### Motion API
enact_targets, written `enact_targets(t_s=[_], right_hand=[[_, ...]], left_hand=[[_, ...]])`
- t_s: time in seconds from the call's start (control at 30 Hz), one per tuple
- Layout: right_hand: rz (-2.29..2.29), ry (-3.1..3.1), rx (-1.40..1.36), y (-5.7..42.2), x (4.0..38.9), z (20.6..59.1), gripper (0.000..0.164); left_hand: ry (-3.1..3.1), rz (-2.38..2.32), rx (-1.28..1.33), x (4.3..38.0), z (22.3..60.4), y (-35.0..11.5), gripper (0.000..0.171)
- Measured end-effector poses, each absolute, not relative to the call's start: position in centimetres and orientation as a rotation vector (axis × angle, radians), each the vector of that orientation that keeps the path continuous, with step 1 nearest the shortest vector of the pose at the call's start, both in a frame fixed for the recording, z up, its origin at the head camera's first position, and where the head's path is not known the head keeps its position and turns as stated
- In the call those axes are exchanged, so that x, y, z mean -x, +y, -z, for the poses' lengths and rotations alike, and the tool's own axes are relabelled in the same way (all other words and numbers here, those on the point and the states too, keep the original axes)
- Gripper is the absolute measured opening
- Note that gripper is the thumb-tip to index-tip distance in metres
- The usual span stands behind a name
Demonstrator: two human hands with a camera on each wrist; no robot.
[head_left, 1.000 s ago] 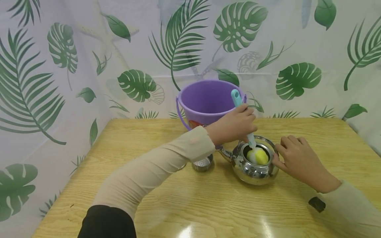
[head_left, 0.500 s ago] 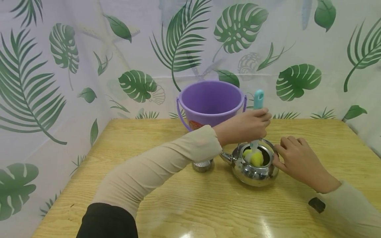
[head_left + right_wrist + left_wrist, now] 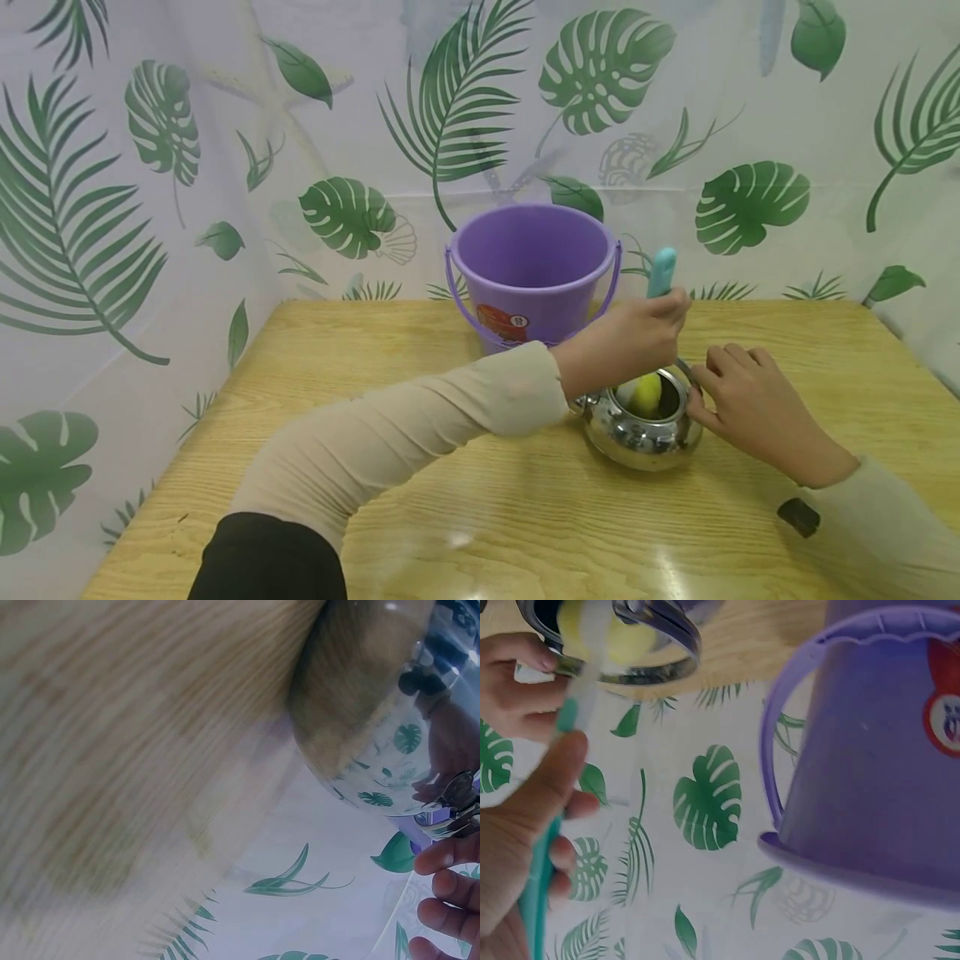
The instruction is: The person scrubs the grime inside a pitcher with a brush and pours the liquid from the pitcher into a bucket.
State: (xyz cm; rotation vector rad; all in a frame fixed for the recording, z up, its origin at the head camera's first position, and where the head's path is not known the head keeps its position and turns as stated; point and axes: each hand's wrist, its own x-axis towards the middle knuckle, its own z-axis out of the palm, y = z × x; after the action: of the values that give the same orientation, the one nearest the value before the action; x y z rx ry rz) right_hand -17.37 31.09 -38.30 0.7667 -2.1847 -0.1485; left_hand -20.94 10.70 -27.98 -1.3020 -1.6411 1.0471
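Note:
A shiny metal kettle (image 3: 645, 446) stands lidless on the wooden table, its spout mostly behind the left wrist. My left hand (image 3: 626, 343) grips the teal handle of a sponge brush (image 3: 662, 271) above the kettle mouth. The brush's yellow and white sponge head (image 3: 647, 395) sits inside the opening; in the left wrist view the sponge (image 3: 626, 637) shows beyond the kettle's hoop handle. At the kettle's right side, my right hand (image 3: 742, 404) pinches the base of that handle between thumb and fingers. The right wrist view shows the kettle's mirrored side (image 3: 367, 720) beside the right fingers (image 3: 450, 889).
A purple bucket (image 3: 558, 312) with a red label stands behind the left forearm, close to the kettle, its handle hanging down in front. A leaf-print cloth (image 3: 465, 150) rises at the table's back edge. The wooden table (image 3: 465, 517) extends toward the front.
The brush has swung right from its leftward tilt and dropped lower into the kettle, the left hand moving right and down with it. The left sleeve now covers a small metal strainer. The right hand stays put.

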Motion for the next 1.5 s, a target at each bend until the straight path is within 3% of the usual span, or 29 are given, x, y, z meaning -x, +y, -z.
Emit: enact_targets(t_s=[0.53,0.87,1.07,1.5], right_hand=[[0.142,-2.179,-0.771,31.1,17.4,38.3,0.046],[0.130,-2.181,-0.770,31.1,17.5,38.3,0.045],[0.129,-2.188,-0.768,31.2,17.5,38.3,0.045],[0.131,-2.191,-0.762,31.2,17.5,38.3,0.045]], left_hand=[[-2.013,-0.835,1.005,20.1,30.1,10.2,0.036],[-2.324,-0.601,1.002,21.5,30.5,9.1,0.012],[-2.421,-0.530,1.050,22.5,30.7,8.4,0.041],[-2.339,-0.577,1.352,24.1,29.0,8.5,0.040]])
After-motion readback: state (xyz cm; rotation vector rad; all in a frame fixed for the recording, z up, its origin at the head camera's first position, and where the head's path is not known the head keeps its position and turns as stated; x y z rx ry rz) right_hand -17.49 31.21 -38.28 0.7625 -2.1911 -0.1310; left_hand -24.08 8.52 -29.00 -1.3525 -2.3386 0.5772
